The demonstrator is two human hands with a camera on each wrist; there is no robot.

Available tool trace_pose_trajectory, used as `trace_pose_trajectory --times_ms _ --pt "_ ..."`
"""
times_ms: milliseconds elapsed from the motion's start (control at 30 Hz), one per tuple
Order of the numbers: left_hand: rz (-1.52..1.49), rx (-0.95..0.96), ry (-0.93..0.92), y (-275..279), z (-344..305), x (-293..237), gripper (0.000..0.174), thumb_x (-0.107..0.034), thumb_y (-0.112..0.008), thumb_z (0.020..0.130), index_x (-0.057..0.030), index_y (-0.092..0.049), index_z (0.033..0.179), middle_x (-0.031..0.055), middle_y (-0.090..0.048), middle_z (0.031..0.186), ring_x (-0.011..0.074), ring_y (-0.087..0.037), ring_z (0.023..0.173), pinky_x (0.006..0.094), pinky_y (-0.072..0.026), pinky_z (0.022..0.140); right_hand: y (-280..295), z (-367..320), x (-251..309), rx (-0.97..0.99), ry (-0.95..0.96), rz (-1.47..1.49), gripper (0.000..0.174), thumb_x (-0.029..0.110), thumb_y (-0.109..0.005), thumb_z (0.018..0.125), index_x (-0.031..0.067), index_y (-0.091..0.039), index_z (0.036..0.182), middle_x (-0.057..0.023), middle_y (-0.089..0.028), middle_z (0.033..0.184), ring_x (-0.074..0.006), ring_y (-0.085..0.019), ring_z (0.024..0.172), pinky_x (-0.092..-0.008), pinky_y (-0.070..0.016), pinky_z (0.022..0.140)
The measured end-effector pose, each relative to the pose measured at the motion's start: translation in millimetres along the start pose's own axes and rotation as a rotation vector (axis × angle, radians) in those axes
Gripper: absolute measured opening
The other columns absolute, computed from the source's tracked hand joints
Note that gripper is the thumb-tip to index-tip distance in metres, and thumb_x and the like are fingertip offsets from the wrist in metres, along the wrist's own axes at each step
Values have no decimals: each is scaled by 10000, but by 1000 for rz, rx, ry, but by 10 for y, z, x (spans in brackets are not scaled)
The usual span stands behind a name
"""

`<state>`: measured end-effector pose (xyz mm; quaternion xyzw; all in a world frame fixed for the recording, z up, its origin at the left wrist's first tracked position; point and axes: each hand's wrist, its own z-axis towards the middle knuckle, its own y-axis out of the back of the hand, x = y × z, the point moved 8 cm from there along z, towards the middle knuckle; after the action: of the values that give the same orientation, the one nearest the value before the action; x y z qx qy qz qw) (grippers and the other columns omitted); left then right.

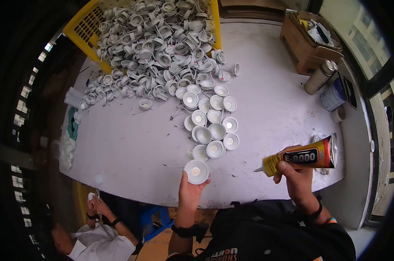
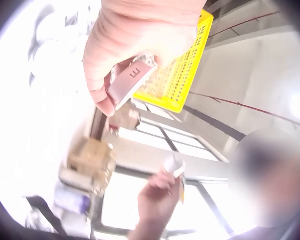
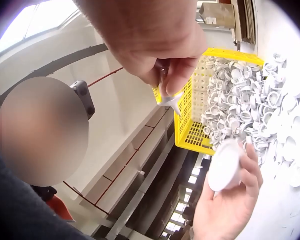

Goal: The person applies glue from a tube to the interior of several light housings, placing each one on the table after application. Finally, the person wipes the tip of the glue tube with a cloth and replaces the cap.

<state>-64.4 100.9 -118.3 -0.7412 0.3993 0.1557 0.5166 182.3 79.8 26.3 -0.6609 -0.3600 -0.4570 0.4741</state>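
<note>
My left hand point(image 1: 190, 193) grips a round white downlight point(image 1: 196, 172) by its rim, its face turned up toward the head camera. In the left wrist view the fingers curl round the light's side, where a dark letter mark shows. My right hand point(image 1: 296, 176) holds a yellow, red and black E-8000 glue tube point(image 1: 302, 156) level, with the nozzle pointing left toward the light. In the right wrist view the nozzle point(image 3: 173, 104) sticks out below the thumb and finger. A gap separates nozzle and light. Several finished-looking white downlights point(image 1: 215, 148) stand face up just beyond the left hand.
A yellow crate point(image 1: 81, 32) spills a heap of white light housings point(image 1: 162, 56) over the far table point(image 1: 131, 143). At the right stand a cardboard box point(image 1: 302, 48), a metal flask point(image 1: 321, 77) and a white-blue tub point(image 1: 334, 96). Another person's hands point(image 1: 100, 205) work at the lower left.
</note>
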Motion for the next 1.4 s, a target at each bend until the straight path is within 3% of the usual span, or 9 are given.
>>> trace_pose_trajectory --times_ms 367,467,500,533,600,667,967,1167,1400 --pt "437 -758 -53 2308 681 -511 448 -388 -374 832 -1 -420 1053 135 -499 963 223 -529 745 290 -448 651 79 132 -132 -66 -86 -98 254 80 -592 712 -26 -458 900 -96 -523 679 -139 -523 489 -228 -434 427" --pt "643 -1042 -159 2444 484 -698 395 -346 -420 818 -7 -459 1017 113 -506 912 181 -494 693 253 -418 615 77 179 -159 -93 -74 -106 263 101 -599 703 -21 -457 889 -92 -517 673 -134 -510 468 -220 -422 407" --pt "813 -1052 -458 2323 427 -813 378 -331 -449 803 -3 -478 988 98 -513 871 162 -484 678 245 -409 610 83 194 -173 -115 -74 -104 259 105 -597 702 -17 -457 883 -93 -516 678 -132 -504 460 -216 -414 395" --pt "981 -1038 -758 2134 362 -844 360 -316 -478 789 1 -497 960 84 -520 830 143 -474 662 238 -399 604 82 212 -182 -123 -62 -101 253 105 -592 704 -16 -458 882 -91 -515 683 -133 -501 457 -215 -407 385" --pt "730 -652 -432 1677 602 -442 352 -296 -516 765 11 -507 937 76 -525 802 146 -483 687 259 -405 633 134 247 -271 -116 -85 -93 247 105 -589 706 -17 -461 878 -90 -516 687 -136 -500 454 -219 -405 384" --pt "1008 -462 -375 1362 851 -94 357 -291 -546 743 14 -514 926 100 -527 819 174 -497 705 283 -410 654 119 267 -298 -121 -100 -87 244 104 -589 706 -18 -463 876 -91 -517 690 -137 -500 453 -222 -405 385" --pt "1519 -390 -144 989 1310 145 364 -294 -603 649 32 -533 796 143 -568 715 223 -554 622 301 -430 542 175 202 -220 -118 -77 -79 242 103 -587 711 -22 -465 879 -92 -522 690 -137 -505 461 -227 -407 392" --pt "917 -52 653 1291 702 576 374 -245 -485 725 16 -485 993 133 -571 810 195 -592 692 256 -484 524 206 80 -154 -91 -71 -50 246 91 -589 711 -30 -464 885 -90 -524 668 -136 -517 477 -229 -421 404" --pt "272 215 426 361 -49 442 443 -188 -424 753 1 -343 1145 192 -528 966 232 -566 789 276 -459 580 222 -40 -32 -44 -44 3 267 67 -586 699 -35 -442 900 -108 -522 700 -150 -519 468 -231 -432 399"
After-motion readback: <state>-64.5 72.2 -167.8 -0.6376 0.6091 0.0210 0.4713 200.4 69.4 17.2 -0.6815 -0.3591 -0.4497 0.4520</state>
